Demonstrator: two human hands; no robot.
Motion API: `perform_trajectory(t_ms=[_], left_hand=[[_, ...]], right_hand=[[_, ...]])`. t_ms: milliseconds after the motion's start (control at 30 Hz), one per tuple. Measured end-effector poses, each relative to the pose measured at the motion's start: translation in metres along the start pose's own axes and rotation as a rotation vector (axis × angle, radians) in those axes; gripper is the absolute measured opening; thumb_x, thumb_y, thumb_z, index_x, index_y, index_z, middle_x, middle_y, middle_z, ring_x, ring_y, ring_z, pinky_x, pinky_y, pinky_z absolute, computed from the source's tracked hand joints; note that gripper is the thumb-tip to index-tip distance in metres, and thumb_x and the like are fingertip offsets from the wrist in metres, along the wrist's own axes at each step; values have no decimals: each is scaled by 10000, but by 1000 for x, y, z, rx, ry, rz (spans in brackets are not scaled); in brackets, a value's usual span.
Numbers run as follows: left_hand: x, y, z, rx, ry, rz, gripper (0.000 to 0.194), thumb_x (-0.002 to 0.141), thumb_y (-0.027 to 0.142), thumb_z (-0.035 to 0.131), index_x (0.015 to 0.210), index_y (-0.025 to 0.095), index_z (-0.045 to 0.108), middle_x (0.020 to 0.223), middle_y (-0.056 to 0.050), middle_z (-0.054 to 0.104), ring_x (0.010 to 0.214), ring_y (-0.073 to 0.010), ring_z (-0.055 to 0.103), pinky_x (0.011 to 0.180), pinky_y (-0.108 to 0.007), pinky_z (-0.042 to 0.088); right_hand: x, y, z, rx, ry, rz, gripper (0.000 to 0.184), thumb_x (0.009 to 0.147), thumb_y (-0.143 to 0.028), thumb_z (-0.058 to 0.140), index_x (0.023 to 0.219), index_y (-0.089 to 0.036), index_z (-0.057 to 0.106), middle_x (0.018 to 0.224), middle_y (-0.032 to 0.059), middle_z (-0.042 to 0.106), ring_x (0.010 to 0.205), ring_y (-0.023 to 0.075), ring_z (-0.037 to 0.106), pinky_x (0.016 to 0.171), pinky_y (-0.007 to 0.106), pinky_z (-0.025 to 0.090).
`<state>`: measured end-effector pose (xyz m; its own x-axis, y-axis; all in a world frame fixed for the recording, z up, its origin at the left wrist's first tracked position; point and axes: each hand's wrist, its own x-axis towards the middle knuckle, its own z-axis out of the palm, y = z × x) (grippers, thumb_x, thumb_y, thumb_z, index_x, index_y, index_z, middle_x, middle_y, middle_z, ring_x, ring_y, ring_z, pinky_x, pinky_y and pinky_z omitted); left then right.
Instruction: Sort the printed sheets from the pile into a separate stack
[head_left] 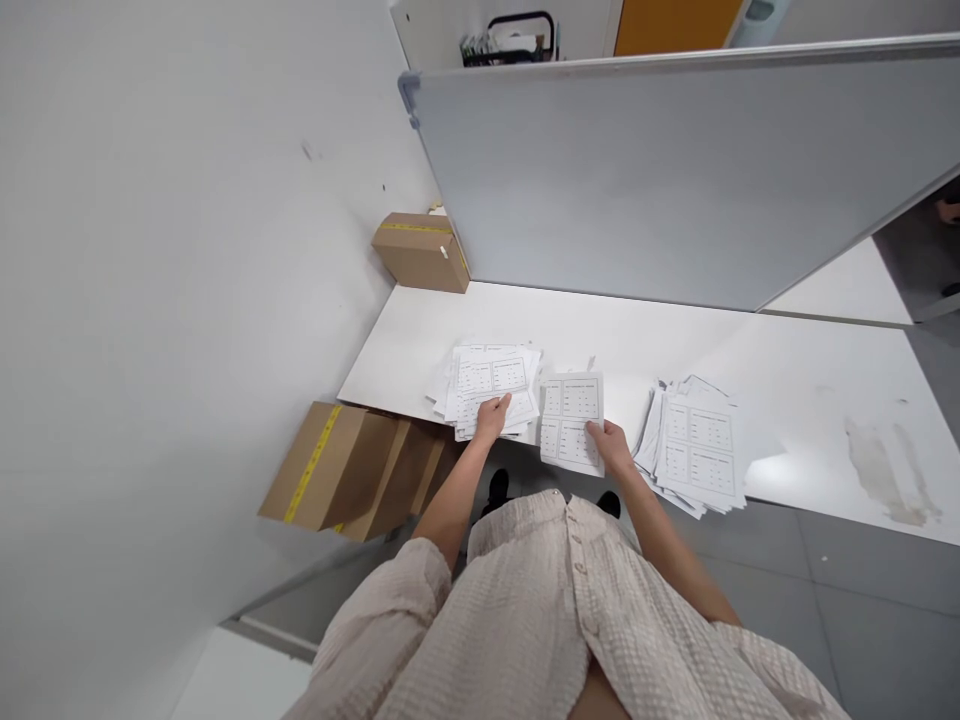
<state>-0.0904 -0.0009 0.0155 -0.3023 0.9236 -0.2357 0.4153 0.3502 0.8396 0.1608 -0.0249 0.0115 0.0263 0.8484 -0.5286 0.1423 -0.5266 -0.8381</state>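
Note:
My right hand (609, 443) grips the right edge of a printed paper sheet (572, 418), thumb on top. That sheet has boxed tables of small print and hangs partly over the table's front edge. To its left, my left hand (493, 415) is closed at the front of an untidy stack of similar sheets (472, 372), with the thumb over the paper. Its curled fingers are partly hidden, and it appears to pinch a top sheet. A second loose stack of printed sheets (699, 440) lies just right of my right hand, fanned out and overhanging the front edge.
The white table (600, 325) is backed by a tall grey-white partition (637, 180). One taped cardboard box (420, 252) stands at the back left corner. More cardboard boxes (322, 465) are beside the table at left. A brownish stain (881, 465) marks the table's right end.

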Motion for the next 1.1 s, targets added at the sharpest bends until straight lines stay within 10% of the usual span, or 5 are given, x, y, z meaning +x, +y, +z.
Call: perform_trajectory(t_ms=[300,467,767,967,1100], left_hand=[[-41,30,-5,-110,71,185,367,793,418,425,539,160,486,534,25,458,546,-96,437,525,-208,349],[-87,52,21,-35,-165,457,296,847,340,373,892,183,620,928,-46,622,895,-143,545,816,-270,416],[-102,43,54,17,-400,753,287,832,333,428,1030,183,572,1038,-65,590,1024,-169,499,897,-334,408],[-76,42,43,30,-126,384,532,736,283,567,1227,208,375,1170,-91,471,918,-176,524,827,-354,438],[-47,35,46,-40,-197,245,772,670,211,620,1324,217,208,1309,-130,324,787,-134,543,737,-306,468]], right_hand=[[-10,-23,5,80,-105,33,318,754,-389,470,969,-175,563,914,83,649,780,219,614,611,290,509],[-15,-33,21,187,-187,88,421,782,-499,404,1002,-167,540,840,93,651,718,203,615,563,280,494],[-27,-44,1,-535,-109,-351,286,776,-286,411,970,-140,562,853,66,634,794,195,564,698,295,418],[-44,-62,-9,-1223,-17,-409,325,819,-127,327,1096,-216,474,906,79,608,817,193,556,637,257,358],[-42,-63,-3,-1423,-51,-334,294,811,-89,346,1046,-205,481,889,89,588,818,193,549,628,256,353]])
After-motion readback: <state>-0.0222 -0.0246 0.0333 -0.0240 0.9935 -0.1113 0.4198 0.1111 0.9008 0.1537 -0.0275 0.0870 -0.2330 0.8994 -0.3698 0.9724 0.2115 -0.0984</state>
